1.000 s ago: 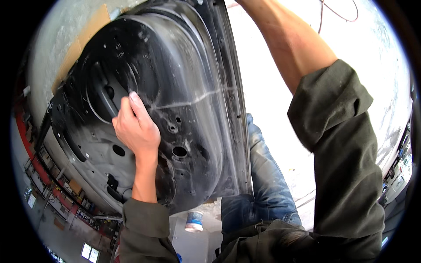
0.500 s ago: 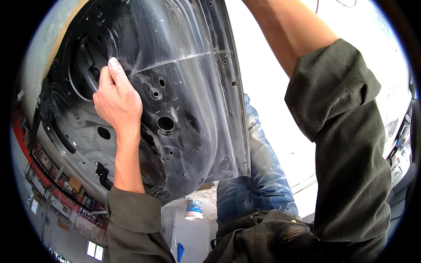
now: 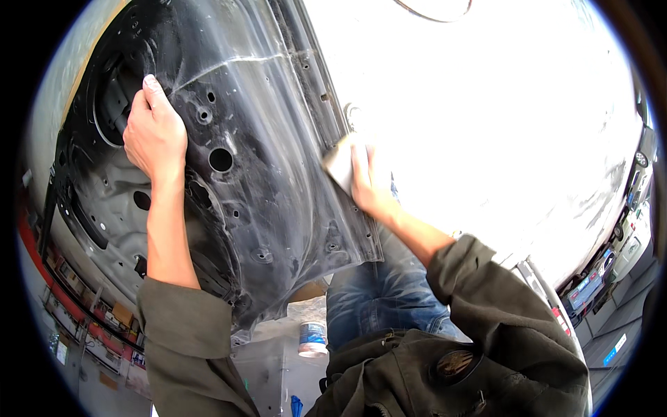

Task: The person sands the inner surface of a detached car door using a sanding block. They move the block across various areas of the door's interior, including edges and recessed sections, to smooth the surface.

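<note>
A black metal car door panel (image 3: 257, 125), with holes, scuffs and pale dusty streaks, fills the left half of the head view, slightly tilted. My left hand (image 3: 156, 135) grips it at the rim of a large inner opening, thumb uppermost. Against the door's long right-hand edge, my right hand (image 3: 369, 177) holds a pale, flat pad (image 3: 337, 163), slightly blurred, with the fingers over it; what kind of pad it is, I cannot tell.
My jeans-clad legs (image 3: 375, 292) stand below the door, near a white tub with a blue label (image 3: 313, 339). A thin hose (image 3: 434, 19) loops at the top. Parked cars (image 3: 629, 215) line the far right; workshop shelving (image 3: 83, 299) is at the left rim.
My right hand has come down from beyond the top edge onto the door's right edge, now showing the pad. My left hand and the door have shifted left and up in the picture.
</note>
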Tool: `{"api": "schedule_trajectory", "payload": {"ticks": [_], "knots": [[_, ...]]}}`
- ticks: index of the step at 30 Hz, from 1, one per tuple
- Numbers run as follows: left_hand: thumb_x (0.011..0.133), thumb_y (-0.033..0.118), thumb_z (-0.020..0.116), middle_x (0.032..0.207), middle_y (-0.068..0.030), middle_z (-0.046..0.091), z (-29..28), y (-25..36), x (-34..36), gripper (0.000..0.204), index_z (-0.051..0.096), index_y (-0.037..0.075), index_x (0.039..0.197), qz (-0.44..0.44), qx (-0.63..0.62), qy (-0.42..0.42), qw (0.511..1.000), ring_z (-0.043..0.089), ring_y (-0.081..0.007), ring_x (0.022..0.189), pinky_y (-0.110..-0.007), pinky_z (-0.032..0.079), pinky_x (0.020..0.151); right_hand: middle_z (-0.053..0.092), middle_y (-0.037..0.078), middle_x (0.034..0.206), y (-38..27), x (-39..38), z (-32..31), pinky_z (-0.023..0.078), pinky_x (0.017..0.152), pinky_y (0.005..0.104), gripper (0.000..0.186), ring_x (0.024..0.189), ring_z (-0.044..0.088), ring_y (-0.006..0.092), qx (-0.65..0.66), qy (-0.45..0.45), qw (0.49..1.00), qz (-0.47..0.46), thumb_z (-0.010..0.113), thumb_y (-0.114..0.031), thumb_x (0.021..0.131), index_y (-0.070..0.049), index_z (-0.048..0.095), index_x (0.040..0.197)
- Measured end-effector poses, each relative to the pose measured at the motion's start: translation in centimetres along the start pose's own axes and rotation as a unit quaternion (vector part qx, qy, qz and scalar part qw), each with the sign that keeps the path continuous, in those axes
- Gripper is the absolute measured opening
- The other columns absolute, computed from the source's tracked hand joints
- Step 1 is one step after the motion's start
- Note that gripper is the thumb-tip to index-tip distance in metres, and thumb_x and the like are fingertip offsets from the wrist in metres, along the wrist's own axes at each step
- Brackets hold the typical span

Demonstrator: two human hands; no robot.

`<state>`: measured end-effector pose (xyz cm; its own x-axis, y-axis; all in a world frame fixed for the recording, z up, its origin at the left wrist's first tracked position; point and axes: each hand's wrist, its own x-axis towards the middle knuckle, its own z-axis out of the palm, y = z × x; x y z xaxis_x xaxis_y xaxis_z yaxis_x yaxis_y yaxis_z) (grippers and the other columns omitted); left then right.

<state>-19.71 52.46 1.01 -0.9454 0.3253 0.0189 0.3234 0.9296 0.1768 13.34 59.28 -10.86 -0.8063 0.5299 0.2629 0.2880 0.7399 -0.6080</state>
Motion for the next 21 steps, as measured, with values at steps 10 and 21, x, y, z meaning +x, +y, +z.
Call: {"api": "schedule_trajectory", "payload": {"ticks": [10,21], "knots": [[0.105,0.061,0.035,0.115,-0.0198,0.074,0.2,-0.7,0.7,0.064,0.074,0.012,0.120,-0.006,0.013,0.029,0.999,0.064,-0.0470,0.111,-0.053,0.049,0.094,0.069,0.028,0.093,-5.6,-19.1,-7.9,0.055,0.075,0.0486,0.035,0.086,0.068,0.0498,0.197,-0.153,0.894,0.373,0.061,-0.021,0.100,0.003,0.053,0.123],[0.106,0.061,0.035,0.117,-0.0221,0.073,0.2,-1.4,0.8,0.066,0.073,0.010,0.123,-0.006,0.011,0.033,0.999,0.063,-0.0484,0.113,-0.054,0.048,0.095,0.072,0.016,0.113,-2.8,-3.7,-13.9,0.056,0.087,0.0361,0.028,0.101,0.070,0.0251,0.313,0.089,0.847,0.419,0.074,-0.008,0.093,0.000,0.066,0.118]]}}
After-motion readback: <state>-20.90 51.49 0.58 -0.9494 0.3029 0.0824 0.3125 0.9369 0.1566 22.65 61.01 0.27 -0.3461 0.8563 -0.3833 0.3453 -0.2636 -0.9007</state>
